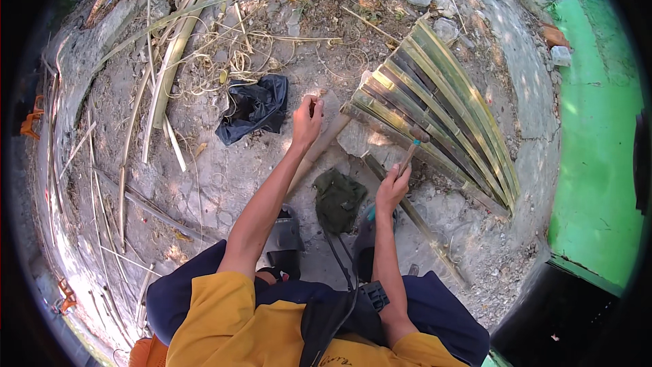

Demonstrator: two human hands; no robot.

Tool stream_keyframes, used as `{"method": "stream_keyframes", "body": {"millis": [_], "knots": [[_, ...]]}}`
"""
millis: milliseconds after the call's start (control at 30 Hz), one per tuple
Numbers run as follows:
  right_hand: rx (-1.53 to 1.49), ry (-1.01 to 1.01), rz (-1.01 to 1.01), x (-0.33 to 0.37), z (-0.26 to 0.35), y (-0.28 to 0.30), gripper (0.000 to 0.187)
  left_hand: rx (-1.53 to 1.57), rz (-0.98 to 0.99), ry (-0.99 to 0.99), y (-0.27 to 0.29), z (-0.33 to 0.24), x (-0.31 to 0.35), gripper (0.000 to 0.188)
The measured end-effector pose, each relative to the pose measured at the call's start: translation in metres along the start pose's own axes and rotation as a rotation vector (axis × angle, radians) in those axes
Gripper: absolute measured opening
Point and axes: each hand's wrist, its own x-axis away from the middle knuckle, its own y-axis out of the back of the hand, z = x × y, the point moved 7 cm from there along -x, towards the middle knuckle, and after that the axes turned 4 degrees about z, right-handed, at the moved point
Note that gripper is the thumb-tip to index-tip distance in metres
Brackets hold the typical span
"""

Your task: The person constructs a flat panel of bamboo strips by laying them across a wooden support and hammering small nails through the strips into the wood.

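My right hand (392, 189) is closed round the handle of a hammer (411, 149), whose head is raised over the near edge of a bamboo panel. That panel (441, 112) is a fan of split slats laid side by side. To its left, my left hand (308, 121) is held up with the fingers pinched together; anything in them is too small to make out. Behind that hand a bamboo pole (319, 151) runs to the panel's corner. A black plastic bag (257, 109) lies crumpled and gaping just left of my left hand.
A dark green cloth (339, 198) lies between my sandalled feet. Beside my right foot a narrow bamboo strip (428, 231) slants across the ground. Long split bamboo lengths (178, 61) and thin shavings (251, 54) litter the upper left. A green painted surface (591, 143) borders the right.
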Motion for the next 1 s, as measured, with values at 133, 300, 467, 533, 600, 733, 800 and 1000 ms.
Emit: {"method": "stream_keyframes", "body": {"millis": [133,300,467,533,600,733,800,1000], "knots": [[0.054,-0.075,-0.013,0.004,-0.012,0.018,0.031,-0.042,0.134,0.061,0.007,-0.019,-0.015,0.020],[0.030,-0.032,-0.015,0.005,-0.009,0.014,0.028,-0.218,0.093,0.058,0.022,-0.019,-0.012,0.023],[0.074,-0.062,-0.052,-0.006,-0.019,0.032,0.023,-0.457,0.242,-0.230,-0.044,-0.070,0.038,0.026],[0.089,-0.059,-0.068,-0.009,-0.023,0.038,0.021,-0.436,0.333,-0.319,-0.084,-0.081,0.065,0.027],[0.075,-0.042,-0.111,-0.011,-0.027,0.044,0.021,-0.536,0.397,-0.278,-0.123,-0.072,0.085,0.029],[0.078,-0.064,-0.079,-0.010,-0.033,0.042,0.020,-0.705,0.468,-0.317,-0.162,-0.050,0.106,0.028],[0.059,-0.081,-0.094,-0.010,-0.035,0.046,0.018,-0.750,0.505,-0.332,-0.175,-0.041,0.110,0.028],[0.096,-0.040,-0.063,-0.012,-0.028,0.040,0.020,-0.693,0.414,-0.374,-0.176,-0.028,0.112,0.019]]}}
